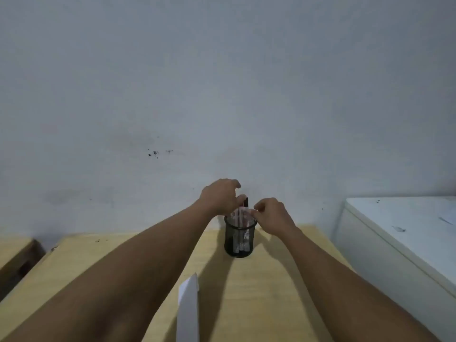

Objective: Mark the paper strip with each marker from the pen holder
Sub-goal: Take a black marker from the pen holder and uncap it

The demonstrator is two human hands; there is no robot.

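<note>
— Since both hands are up at the holder (240,239), would you say the marking has begun?

— Judging by the strip (188,309), no. It lies flat on the table (266,292), nearer the person than the holder and well apart from it, between the two forearms. The part in view is plain white; I see no marks on it, though its near end runs out of the picture.

— And the markers (240,217)?

— Standing in the black mesh holder, which sits upright near the table's far edge, by the wall (222,95). They look pale with reddish print, but it is too blurred to count them. One dark tip (246,201) pokes up higher than the rest.

— Who has hold of what?

— The left hand (220,196) reaches over the top with fingers curled round that dark tip; it seems to be pinching it, but I cannot tell for sure. The right hand (272,215) has thumb and forefinger drawn together at the holder's rim, touching the marker tops or the rim itself; which one I cannot make out.

— So how far along?

— At the very start, I would judge: picking a first marker. Every marker remains to be drawn out, uncapped, and run across the strip.
</note>
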